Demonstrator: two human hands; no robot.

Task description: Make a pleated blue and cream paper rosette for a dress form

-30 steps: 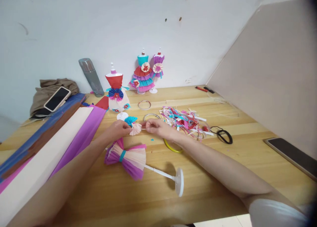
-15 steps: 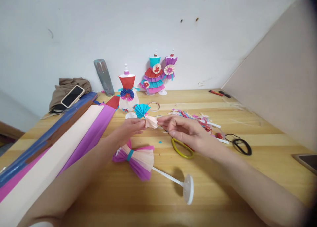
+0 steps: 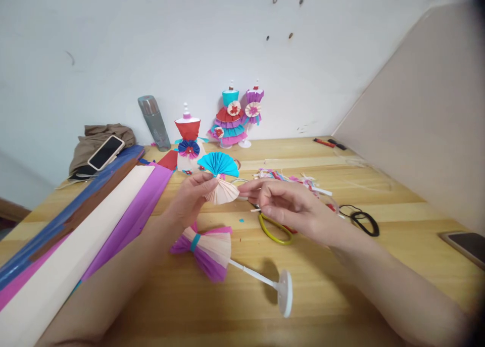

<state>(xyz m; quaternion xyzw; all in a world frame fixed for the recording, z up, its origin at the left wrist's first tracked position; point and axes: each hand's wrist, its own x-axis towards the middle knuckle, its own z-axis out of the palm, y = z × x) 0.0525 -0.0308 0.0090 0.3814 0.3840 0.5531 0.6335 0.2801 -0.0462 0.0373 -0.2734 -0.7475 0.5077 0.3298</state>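
Note:
A pleated paper fan piece (image 3: 219, 164), blue above and cream below, is pinched between the thumb and fingers of my left hand (image 3: 193, 194). Its folds are spread to both sides of a narrow middle. The outstretched fingertips of my right hand (image 3: 282, 200) meet the cream half's right edge; the thumb stays apart, lower down. Under my hands a small dress form (image 3: 250, 273) lies on its side, wearing a purple and cream paper dress (image 3: 212, 251) with a blue waistband. Yellow-handled scissors (image 3: 276, 231) lie partly hidden beneath my right hand.
Dress forms in paper outfits (image 3: 188, 135) stand at the back, near a grey bottle (image 3: 154, 122). Long crepe paper sheets (image 3: 113, 210) cover the left side, with a phone (image 3: 106, 152) behind. Paper scraps (image 3: 278, 175), a black cord (image 3: 366, 223) and another phone (image 3: 464, 243) lie right.
The fan piece has opened wider, its blue half now a broad half circle. My left hand has shifted slightly left and turned. The whole view has shifted a little.

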